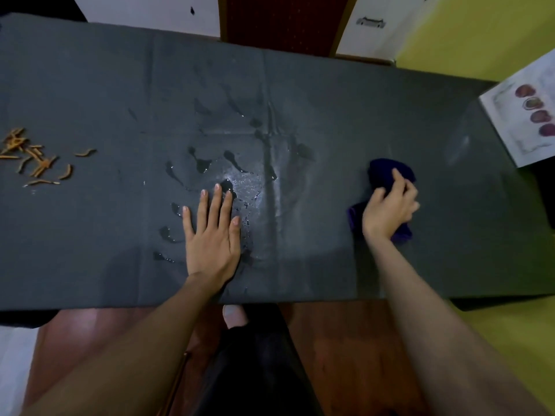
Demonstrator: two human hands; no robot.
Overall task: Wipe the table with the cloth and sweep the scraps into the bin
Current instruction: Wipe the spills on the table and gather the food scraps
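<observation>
The right hand (389,210) gripped the bunched purple cloth (390,172), fingers curled over it. The water droplets (207,165) lay well to the left of those fingers, just beyond the flat, spread left hand (211,235); orange scraps (36,157) sat farther left.

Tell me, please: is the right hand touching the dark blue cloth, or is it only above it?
Touching. In the head view the right hand lies on the dark blue cloth, its fingers curled over the fabric with no gap showing.
</observation>
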